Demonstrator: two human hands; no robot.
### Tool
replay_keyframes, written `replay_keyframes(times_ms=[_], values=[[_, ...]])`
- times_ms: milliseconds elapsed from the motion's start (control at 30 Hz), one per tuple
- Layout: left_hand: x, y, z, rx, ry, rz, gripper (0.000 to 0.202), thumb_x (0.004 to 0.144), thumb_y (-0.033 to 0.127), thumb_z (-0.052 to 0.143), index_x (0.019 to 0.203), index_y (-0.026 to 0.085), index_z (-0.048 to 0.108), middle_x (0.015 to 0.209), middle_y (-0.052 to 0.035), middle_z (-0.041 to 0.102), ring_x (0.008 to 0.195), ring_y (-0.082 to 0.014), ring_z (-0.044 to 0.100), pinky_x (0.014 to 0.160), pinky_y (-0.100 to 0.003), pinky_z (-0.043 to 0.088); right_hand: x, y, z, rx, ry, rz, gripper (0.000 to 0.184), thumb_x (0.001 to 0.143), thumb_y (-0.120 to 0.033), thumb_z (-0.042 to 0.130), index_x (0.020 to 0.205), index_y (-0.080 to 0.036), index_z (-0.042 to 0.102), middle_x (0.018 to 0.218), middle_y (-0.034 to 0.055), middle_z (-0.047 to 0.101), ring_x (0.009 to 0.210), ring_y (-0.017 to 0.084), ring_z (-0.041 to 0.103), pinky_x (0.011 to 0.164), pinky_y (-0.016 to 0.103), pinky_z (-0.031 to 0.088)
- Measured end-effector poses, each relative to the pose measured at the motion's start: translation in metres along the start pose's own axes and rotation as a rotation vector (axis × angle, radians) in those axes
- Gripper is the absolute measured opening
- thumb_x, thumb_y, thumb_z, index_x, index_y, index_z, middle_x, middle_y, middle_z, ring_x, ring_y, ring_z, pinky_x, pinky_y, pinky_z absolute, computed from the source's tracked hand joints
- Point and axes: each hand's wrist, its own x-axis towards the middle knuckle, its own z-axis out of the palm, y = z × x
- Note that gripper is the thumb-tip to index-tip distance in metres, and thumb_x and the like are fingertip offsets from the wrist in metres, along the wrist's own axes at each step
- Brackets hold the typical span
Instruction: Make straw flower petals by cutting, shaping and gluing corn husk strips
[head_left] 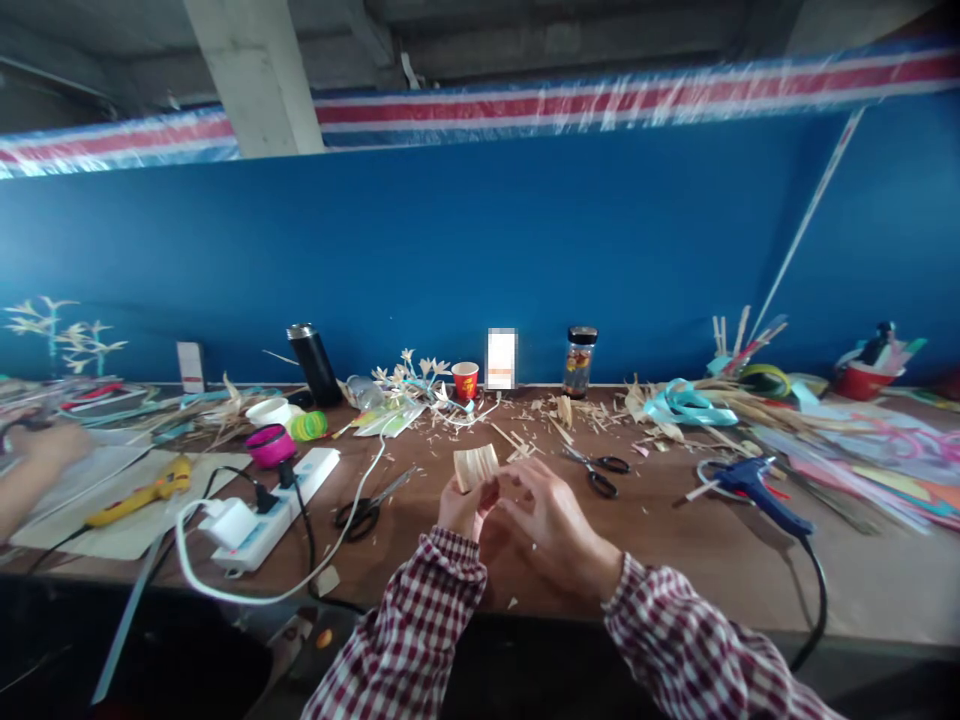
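Note:
My left hand [463,510] is closed around a pale, ribbed piece of dried husk [475,465], holding it upright above the brown table [697,550]. My right hand [551,520] is beside it, fingers curled toward the husk's right edge and touching or nearly touching it. Both sleeves are red-and-white check. Black scissors [600,470] lie just beyond my right hand, and another pair of scissors [369,508] lies left of my left hand.
A blue glue gun [757,490] lies at the right, its cable running off the table edge. A white power strip [266,515], pink tape roll [271,446], yellow glue gun [146,492], black flask [315,365], red cup [465,380] and jar [580,362] stand around. Another person's hand [41,450] works at far left.

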Motion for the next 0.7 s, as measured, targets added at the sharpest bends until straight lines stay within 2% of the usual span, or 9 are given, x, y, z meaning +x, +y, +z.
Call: replay_keyframes(times_ms=[133,300,500,700], values=[[-0.003,-0.001,0.0,0.053,-0.074,-0.017,0.034,0.046,0.017,0.081,0.074,0.008,0.063,0.062,-0.0045,0.065,0.054,-0.014,0.062,0.048,-0.021,0.049,0.002,0.009,0.018,0.193,0.047,0.141,0.027,0.072,-0.015,0.06,0.098,-0.02,0.059,0.093,0.0049,0.063,0.083,0.018,0.059,0.073,0.03,0.048],[-0.007,-0.001,0.002,0.067,-0.067,-0.024,0.034,0.047,0.02,0.082,0.073,0.007,0.064,0.06,-0.0048,0.065,0.053,-0.0119,0.061,0.051,-0.02,0.048,0.005,0.024,0.022,0.485,0.058,0.283,0.019,0.076,-0.026,0.057,0.091,-0.016,0.061,0.085,0.0061,0.066,0.076,0.017,0.061,0.069,0.029,0.049],[-0.008,-0.001,0.003,0.115,-0.058,-0.037,0.026,0.053,0.017,0.079,0.074,0.008,0.066,0.06,-0.005,0.067,0.051,-0.012,0.06,0.05,-0.021,0.048,0.009,0.044,0.023,0.561,0.015,0.37,0.021,0.075,-0.032,0.057,0.078,-0.014,0.065,0.068,0.0032,0.064,0.059,0.014,0.056,0.054,0.024,0.044],[-0.007,-0.003,0.001,0.124,-0.058,-0.041,0.021,0.057,0.014,0.076,0.074,0.008,0.066,0.06,-0.0054,0.068,0.05,-0.0116,0.061,0.05,-0.02,0.051,0.008,0.049,0.023,0.565,0.024,0.357,0.022,0.075,-0.035,0.058,0.074,-0.014,0.064,0.064,0.001,0.062,0.057,0.012,0.053,0.055,0.023,0.042]])
